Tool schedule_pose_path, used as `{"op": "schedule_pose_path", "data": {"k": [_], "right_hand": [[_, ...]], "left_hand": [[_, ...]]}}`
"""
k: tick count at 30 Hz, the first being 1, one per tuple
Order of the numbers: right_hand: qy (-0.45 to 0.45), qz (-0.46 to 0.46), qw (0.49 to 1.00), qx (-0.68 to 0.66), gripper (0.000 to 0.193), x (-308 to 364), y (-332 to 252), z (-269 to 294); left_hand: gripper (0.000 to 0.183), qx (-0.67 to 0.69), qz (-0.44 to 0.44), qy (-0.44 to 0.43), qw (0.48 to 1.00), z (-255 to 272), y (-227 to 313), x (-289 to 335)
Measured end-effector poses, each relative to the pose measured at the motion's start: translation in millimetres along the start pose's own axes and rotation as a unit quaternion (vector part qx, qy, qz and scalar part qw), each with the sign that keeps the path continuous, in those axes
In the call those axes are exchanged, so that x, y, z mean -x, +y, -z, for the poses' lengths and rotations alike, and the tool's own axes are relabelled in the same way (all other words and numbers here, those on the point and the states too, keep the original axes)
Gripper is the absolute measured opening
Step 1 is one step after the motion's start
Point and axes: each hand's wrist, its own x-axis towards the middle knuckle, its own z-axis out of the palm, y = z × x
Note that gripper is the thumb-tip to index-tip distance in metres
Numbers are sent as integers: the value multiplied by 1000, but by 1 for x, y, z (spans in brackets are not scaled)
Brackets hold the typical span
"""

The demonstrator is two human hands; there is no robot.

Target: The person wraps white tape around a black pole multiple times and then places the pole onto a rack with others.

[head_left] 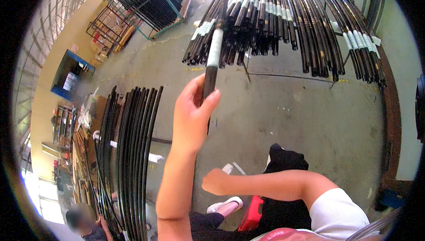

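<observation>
Black pole (215, 53) with a white band, gripped near its lower end by the left hand (197, 106), thumb and fingers wrapped around it; it points up and away toward a rack's pile of similar dark poles (265, 22), many white-banded; right hand (217, 182) is curled, below and apart from the pole, can't tell if it holds anything; more black poles (135, 148) stand in a row at left; grey floor (261, 112) between; white sandal (226, 204) on the foot below.
</observation>
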Motion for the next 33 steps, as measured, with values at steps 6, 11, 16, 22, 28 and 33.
{"op": "schedule_pose_path", "data": {"k": [6,11,16,22,28,33], "right_hand": [[15,-24,1000,3,8,1,10,4],[36,-22,998,-36,7,-3,15,13],[88,-62,993,-44,6,-13,24,4],[112,-59,991,-44,6,-17,28,-6],[125,-54,989,-50,7,-13,27,-7],[104,-43,993,-30,8,-6,22,4]], "left_hand": [[37,-206,-139,-47,968,-36,-3,-146],[39,-424,-138,57,893,-85,-3,-234],[41,-530,-68,77,842,-129,0,-260],[27,-559,-204,127,794,-143,-24,-266],[26,-585,-274,159,746,-148,-17,-254],[20,-355,-282,-21,891,-169,0,-194]]}}
